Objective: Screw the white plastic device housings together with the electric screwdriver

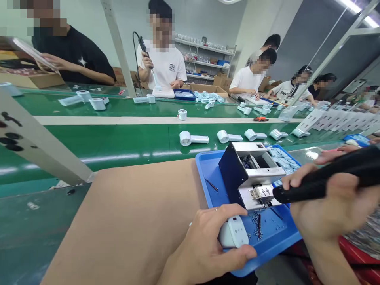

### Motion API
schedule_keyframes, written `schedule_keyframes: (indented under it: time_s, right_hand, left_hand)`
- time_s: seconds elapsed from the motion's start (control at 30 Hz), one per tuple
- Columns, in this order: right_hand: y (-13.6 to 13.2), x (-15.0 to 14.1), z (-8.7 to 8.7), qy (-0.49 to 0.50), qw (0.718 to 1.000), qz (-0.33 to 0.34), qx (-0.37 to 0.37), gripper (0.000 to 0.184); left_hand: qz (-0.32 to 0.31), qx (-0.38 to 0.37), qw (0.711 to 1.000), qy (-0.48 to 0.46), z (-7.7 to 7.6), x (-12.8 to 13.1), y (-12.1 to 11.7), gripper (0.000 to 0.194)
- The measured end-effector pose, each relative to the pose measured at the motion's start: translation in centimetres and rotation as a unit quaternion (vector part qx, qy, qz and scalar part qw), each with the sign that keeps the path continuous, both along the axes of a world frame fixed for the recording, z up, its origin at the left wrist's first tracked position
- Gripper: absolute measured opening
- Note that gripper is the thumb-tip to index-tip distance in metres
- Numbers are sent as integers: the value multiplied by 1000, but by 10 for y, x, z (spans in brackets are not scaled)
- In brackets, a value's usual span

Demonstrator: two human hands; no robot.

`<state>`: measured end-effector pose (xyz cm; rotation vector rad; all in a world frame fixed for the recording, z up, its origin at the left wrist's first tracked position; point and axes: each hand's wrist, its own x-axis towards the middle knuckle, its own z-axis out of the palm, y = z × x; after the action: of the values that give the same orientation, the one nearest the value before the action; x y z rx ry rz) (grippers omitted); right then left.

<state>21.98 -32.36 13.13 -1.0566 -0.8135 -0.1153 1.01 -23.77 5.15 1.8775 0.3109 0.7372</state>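
Note:
My left hand (208,245) is closed round a small white plastic part (234,233) at the near edge of a blue tray (208,174). My right hand (332,206) grips a black electric screwdriver (323,178), whose tip rests at the front of a dark blue and silver screw feeder box (249,170) standing in the tray. Small screws (257,221) lie loose on the tray floor between the two hands.
The tray sits on a brown cardboard sheet (133,217). Beyond it runs a green conveyor belt (118,138) carrying several white handheld units (192,138). Several other people work along the far side. A grey slanted post (38,142) stands at left.

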Motion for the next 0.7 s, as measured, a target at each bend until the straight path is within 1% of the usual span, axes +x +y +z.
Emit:
schedule_keyframes:
  time_s: [0.07,0.13,0.23,0.3,0.33,0.4,0.47,0.5,0.53,0.6,0.7]
  right_hand:
    - [4,6,-6,-30,1000,-4,-7,46]
    - [4,10,-14,-35,999,-1,-25,39]
    - [-1,10,-20,-48,999,2,-19,37]
    - [-3,4,-15,-57,998,3,2,40]
    - [-4,1,-10,-54,998,0,16,44]
    - [-2,-5,3,-41,998,-11,45,50]
    - [3,-4,12,-54,996,-12,67,47]
    - [6,-1,13,-75,994,-5,73,43]
    - [9,4,11,-99,992,6,76,38]
    - [15,15,0,-134,988,26,68,34]
    - [18,27,-22,-127,990,36,44,28]
  left_hand:
    - [-3,-2,1000,6,-2,0,0,63]
    - [-6,-7,1000,20,-6,-1,0,68]
    - [1,-30,997,65,-12,-3,1,86]
    - [-2,-50,994,99,-15,-3,1,95]
    - [-5,-58,992,109,-15,-3,2,97]
    - [-14,-64,991,115,-16,-2,2,95]
    - [-18,-69,991,116,-17,-1,3,91]
    - [-18,-75,990,118,-18,0,3,91]
    - [-17,-80,990,118,-19,0,3,91]
    - [-17,-88,990,109,-22,0,2,92]
    - [-22,-86,992,84,-30,-1,1,89]
